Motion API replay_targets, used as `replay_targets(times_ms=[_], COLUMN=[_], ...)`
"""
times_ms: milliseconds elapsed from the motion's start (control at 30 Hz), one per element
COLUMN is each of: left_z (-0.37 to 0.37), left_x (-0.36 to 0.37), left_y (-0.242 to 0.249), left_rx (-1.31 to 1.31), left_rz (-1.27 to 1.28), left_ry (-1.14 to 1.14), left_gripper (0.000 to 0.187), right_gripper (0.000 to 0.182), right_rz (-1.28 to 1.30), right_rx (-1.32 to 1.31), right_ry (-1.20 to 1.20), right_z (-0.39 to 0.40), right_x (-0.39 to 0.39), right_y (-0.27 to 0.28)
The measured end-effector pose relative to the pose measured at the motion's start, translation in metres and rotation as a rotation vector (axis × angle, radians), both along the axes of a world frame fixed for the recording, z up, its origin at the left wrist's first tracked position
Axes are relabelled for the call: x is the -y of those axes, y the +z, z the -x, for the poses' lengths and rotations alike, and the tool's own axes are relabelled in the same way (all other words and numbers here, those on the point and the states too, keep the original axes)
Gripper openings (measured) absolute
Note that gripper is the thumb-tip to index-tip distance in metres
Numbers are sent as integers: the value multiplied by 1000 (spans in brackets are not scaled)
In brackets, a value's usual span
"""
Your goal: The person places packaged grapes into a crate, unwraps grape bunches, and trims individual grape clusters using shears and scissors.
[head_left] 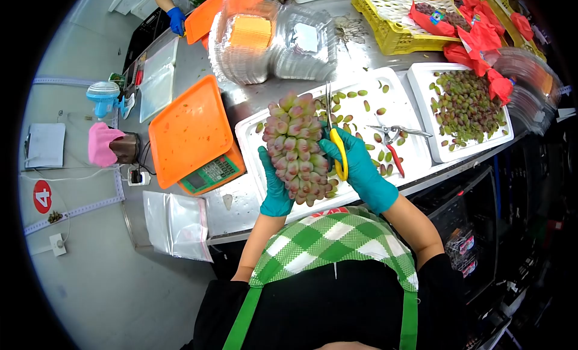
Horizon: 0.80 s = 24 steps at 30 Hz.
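A big bunch of grapes (296, 146), green with reddish-purple tips, is held up over a white tray (250, 146). My left hand (275, 184), in a teal glove, cups the bunch from its left side, fingers partly hidden behind it. In my right hand (359, 163), also gloved in teal, are yellow-handled scissors (339, 152), blades pointing up beside the bunch. Loose grapes (351, 112) lie scattered across the tray. Red-handled pruning shears (394, 136) rest in the tray, right of my right hand.
An orange-topped scale (191, 130) stands left of the tray. Stacked clear plastic containers (304, 46) sit behind. A second white tray (421, 88) holds many loose grapes. A yellow crate (391, 37) is at the back. Another person's blue-gloved hand (176, 21) shows at the far left.
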<state>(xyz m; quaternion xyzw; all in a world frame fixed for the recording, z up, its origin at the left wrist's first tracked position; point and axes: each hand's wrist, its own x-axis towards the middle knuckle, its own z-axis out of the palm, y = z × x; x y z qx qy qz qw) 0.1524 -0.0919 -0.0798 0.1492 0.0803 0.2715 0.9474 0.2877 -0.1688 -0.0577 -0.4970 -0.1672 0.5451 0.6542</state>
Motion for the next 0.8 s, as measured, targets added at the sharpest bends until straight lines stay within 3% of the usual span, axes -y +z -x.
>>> replay_targets(times_ms=[100, 167, 267, 300, 367, 400, 533, 800], left_z=[0, -6, -6, -5, -5, -9, -3, -3], left_x=[-7, -5, -16, -17, -20, -18, -18, -10], left_y=[-17, -9, -11, -9, -3, -6, -2, 3], left_rx=[123, 48, -192, -138, -20, -285, -185, -292], left_rz=[55, 6, -427, -318, -104, -316, -106, -181], left_ry=[19, 192, 293, 259, 189, 287, 276, 378], left_gripper=[78, 67, 49, 53, 62, 65, 70, 68], right_gripper=[45, 46, 47, 51, 55, 56, 58, 56], right_rz=[-78, -136, -234, -210, -188, -199, -250, -244], right_rx=[-24, 12, 145, 403, 596, 622, 770, 1105], right_ry=[60, 75, 23, -10, -56, -28, 43, 21], right_z=[2, 1, 2, 0, 2, 4, 14, 24], right_x=[1, 0, -1, 2, 7, 9, 13, 8], right_y=[27, 35, 38, 42, 46, 46, 47, 39])
